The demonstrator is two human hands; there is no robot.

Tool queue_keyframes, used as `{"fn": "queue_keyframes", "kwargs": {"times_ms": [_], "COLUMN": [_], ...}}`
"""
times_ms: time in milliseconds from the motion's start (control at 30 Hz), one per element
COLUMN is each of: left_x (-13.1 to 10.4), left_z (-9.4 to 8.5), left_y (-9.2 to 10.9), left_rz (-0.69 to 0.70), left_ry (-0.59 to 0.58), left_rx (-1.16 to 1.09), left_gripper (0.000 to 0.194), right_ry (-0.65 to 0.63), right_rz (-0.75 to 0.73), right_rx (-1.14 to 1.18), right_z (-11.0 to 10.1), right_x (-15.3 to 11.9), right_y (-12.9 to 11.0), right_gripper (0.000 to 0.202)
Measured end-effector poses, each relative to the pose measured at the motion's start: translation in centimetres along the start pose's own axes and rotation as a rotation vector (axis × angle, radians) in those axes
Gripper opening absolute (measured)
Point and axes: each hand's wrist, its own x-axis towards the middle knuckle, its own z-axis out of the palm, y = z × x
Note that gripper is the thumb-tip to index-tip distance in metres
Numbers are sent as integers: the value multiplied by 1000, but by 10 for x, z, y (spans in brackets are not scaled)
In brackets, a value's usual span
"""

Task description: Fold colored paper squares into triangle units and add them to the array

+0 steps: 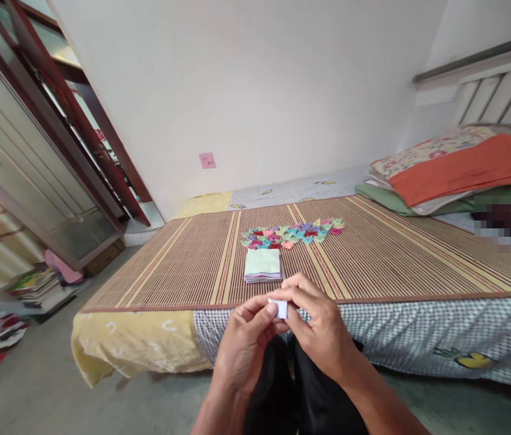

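Note:
Between my two hands, just off the bed's front edge, is a small folded piece of pale lilac paper (281, 309). My left hand (250, 329) pinches it on its left side, thumb on top. From the right, my right hand (316, 314) has its fingers along the paper's top and right edges. Beyond them lies a stack of square paper sheets (263, 263), pale green on top. Behind that stack, several small folded paper pieces (296, 232) in many colours stand in rows on the mat.
A striped woven mat (169, 266) covers the bed, over a yellow and checked sheet (147, 341). Pillows and folded bedding (464, 163) are piled at the right. A pink note (207, 160) is on the wall. Left are a door (33, 145) and stacked books (40, 287).

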Motion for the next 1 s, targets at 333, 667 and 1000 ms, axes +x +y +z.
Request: {"fn": "queue_keyframes", "kwargs": {"times_ms": [333,667,1000], "left_x": [5,6,5], "left_z": [-1,-8,-9], "left_y": [1,-7,-11], "left_rz": [68,218,162], "left_ry": [95,191,91], "left_rx": [45,170,366], "left_gripper": [23,25,33], "right_ry": [40,-67,-20], "right_rz": [130,392,427], "right_rx": [84,227,265], "right_z": [4,2,4], "right_x": [0,0,0], "right_y": [3,1,7], "right_gripper": [16,15,18]}}
